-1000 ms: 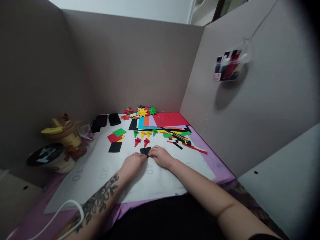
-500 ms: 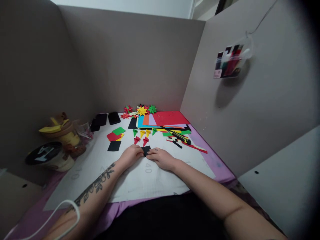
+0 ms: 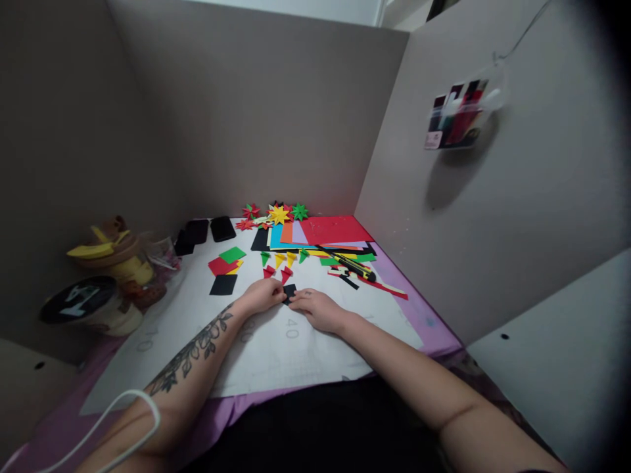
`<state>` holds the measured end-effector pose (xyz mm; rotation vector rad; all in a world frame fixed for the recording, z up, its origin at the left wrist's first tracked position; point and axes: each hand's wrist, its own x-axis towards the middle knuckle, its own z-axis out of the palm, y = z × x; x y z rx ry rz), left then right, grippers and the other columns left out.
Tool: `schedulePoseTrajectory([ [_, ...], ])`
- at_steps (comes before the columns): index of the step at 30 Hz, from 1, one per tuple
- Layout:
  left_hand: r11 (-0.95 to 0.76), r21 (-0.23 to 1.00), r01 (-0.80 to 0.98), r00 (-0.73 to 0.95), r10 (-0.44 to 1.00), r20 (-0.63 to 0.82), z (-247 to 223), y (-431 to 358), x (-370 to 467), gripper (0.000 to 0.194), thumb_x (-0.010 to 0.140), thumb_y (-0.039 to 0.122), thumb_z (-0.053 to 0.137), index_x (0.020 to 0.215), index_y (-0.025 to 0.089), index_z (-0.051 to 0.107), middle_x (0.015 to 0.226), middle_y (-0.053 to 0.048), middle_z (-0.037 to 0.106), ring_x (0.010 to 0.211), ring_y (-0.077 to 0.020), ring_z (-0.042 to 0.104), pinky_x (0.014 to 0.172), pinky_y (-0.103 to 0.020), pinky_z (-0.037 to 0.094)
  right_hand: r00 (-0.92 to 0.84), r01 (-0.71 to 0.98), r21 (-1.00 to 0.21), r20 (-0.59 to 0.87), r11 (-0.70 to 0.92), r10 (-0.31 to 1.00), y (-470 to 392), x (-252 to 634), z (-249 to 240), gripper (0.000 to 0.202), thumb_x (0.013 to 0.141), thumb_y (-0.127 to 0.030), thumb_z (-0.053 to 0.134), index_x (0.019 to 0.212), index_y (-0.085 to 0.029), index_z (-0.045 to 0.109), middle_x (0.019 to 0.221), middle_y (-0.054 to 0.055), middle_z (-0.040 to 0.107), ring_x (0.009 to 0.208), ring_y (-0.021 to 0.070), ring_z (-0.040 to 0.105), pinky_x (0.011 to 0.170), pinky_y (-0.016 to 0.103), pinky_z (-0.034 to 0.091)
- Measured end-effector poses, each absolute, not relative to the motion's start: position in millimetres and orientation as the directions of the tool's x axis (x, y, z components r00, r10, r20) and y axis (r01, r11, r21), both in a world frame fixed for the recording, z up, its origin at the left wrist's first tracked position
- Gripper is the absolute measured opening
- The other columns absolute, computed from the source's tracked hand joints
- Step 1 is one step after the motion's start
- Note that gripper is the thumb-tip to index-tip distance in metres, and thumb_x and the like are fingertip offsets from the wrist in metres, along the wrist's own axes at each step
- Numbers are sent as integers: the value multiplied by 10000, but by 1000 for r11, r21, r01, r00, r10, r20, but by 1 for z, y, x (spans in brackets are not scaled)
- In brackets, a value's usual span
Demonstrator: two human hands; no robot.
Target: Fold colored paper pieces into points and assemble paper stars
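Note:
A small piece of black paper lies on the white sheet, between my two hands. My left hand grips its left side with curled fingers, while my right hand pinches its right side; the fingertips hide parts of it. Just beyond my hands are small folded paper points: red, yellow and green. Left of them lies a black paper square, with a red paper square and a green one behind it.
Folded paper stars sit at the back. Coloured sheets are stacked in front of the wall. A yellow-black cutter lies among paper strips at right. Pots and jars stand at left; a plastic pouch hangs on the right wall.
My left hand has moved over the black paper's left side, and less of the paper shows. My right hand stays almost in place. The view has shifted slightly.

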<state>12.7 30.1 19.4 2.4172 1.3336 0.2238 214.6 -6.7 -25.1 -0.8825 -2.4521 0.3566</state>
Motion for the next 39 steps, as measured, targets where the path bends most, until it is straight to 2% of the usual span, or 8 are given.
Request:
schedulePoseTrajectory([
  [4,-463,382,800,522,851,-61,20,30,14,210,768,331,494,742,171,628,709,-32,651,639,-152,561,538,-231,336,-630,544,-431,356,720,690,-9,214,-22,315,851,-112,462,1114,-205,610,1088,87,655,1090,194,552,912,361,448],
  [7,-461,378,803,516,855,-55,20,30,15,202,766,320,495,746,173,632,720,-35,658,651,-156,571,543,-232,341,-649,542,-401,359,738,671,-9,215,-22,360,847,-113,450,1170,-198,582,1132,100,633,1091,202,548,915,365,446],
  [21,-437,336,834,490,867,-89,23,30,19,201,762,305,483,752,185,644,740,-42,673,647,-165,579,535,-233,341,-672,526,-368,373,767,640,-8,216,-24,331,814,-85,471,1063,-202,655,1094,78,639,1056,196,536,911,333,433],
  [29,-408,330,851,451,890,-63,20,27,24,176,764,298,468,712,189,597,736,-49,649,649,-181,570,553,-252,342,-681,574,-328,319,751,659,-11,212,-19,338,818,-79,470,1096,-212,608,1052,67,616,1011,189,510,879,319,413],
  [34,-412,366,834,443,897,-1,13,26,19,103,764,268,475,811,206,542,799,-28,629,700,-172,565,567,-239,348,-674,634,-275,262,723,690,-15,207,-15,384,828,-99,471,1175,-232,565,1011,65,581,955,199,460,817,307,404],
  [39,-422,490,762,425,898,113,6,28,11,98,706,169,500,798,203,501,755,-1,581,694,-160,531,592,-237,358,-622,718,-212,230,663,748,-16,196,-13,454,811,-101,486,1221,-288,538,971,63,527,880,202,426,752,306,384],
])
